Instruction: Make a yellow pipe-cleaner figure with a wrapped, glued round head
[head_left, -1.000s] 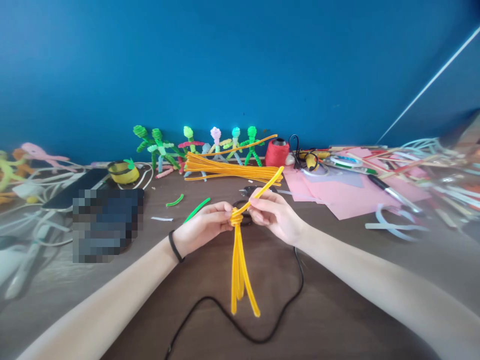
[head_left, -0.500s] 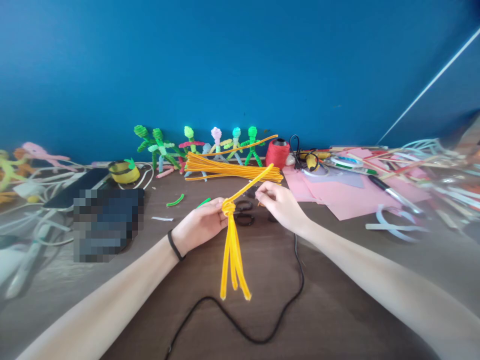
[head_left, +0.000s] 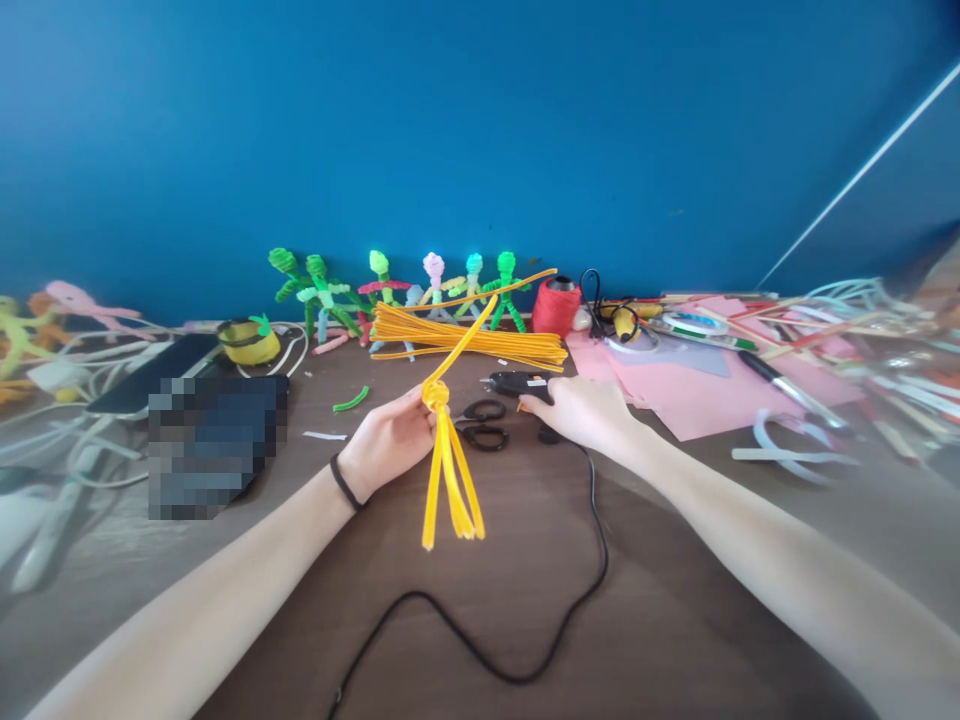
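Hanging from the fingers of my left hand (head_left: pixel 394 440) is a yellow pipe-cleaner figure (head_left: pixel 436 396), with a coiled knot, one long stem pointing up to the right and several strands hanging down. My right hand (head_left: pixel 589 412) is closed over the rear of a black glue gun (head_left: pixel 517 384), which lies on the table with its nozzle to the left. Part of the gun is hidden under that hand. Between my hands lie black-handled scissors (head_left: pixel 486 437), their blades partly behind my left hand. A black cord (head_left: pixel 517 682) loops from the gun toward me.
Behind lie a bundle of yellow pipe cleaners (head_left: pixel 465 335), several pipe-cleaner dolls (head_left: pixel 379 290) against the blue wall and a red spool (head_left: pixel 556 308). Pink paper (head_left: pixel 690 400) and a marker (head_left: pixel 791 390) are at right. A pixelated dark object (head_left: pixel 225 440) and a phone (head_left: pixel 157 375) lie left.
My right hand has moved right and down onto the glue gun. My left hand has shifted slightly left with the yellow figure, uncovering more of the scissors.
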